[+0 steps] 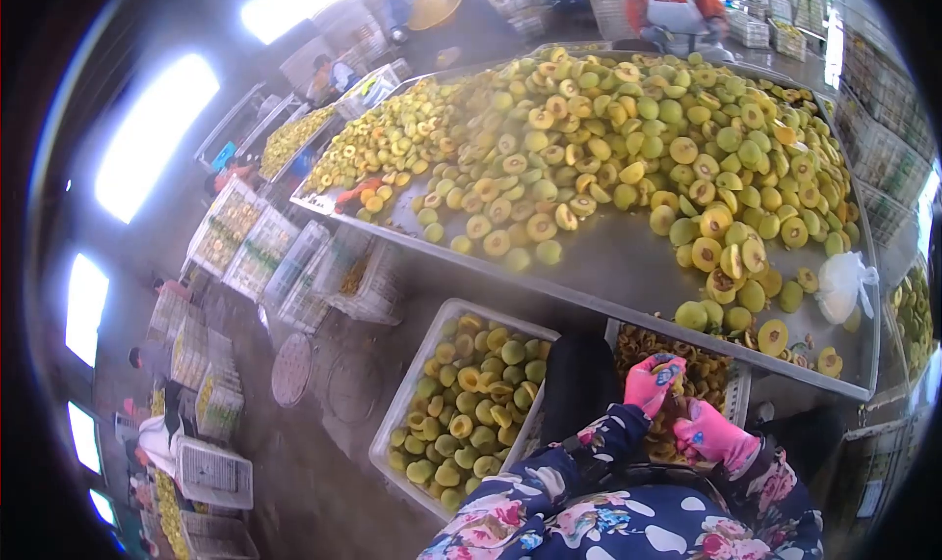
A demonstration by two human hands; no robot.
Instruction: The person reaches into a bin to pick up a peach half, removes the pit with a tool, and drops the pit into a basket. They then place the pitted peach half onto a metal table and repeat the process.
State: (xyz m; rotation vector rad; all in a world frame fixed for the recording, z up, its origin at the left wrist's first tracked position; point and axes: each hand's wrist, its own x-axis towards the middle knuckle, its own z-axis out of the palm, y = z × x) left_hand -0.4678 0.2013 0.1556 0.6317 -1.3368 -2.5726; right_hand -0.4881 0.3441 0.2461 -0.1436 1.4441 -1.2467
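My left hand [652,383], in a pink patterned glove, is closed around what looks like a yellow-green fruit half, mostly hidden by the fingers. Close beside it, to the right and slightly nearer to me, my right hand [716,434] is curled shut in a matching pink glove. What its fingers hold is too small and covered to make out. Both hands are above a crate [738,391] between my knees, which holds brownish fruit scraps [659,346]. Just beyond them, halved stone fruit [772,337] lies along the near edge of a metal table [599,271].
A white crate [385,452] full of fruit halves [469,393] stands left of my leg. A knotted white plastic bag [846,287] lies at the table's right end. An orange glove [355,195] rests near the left corner. A person in an apron [677,11] is across the table.
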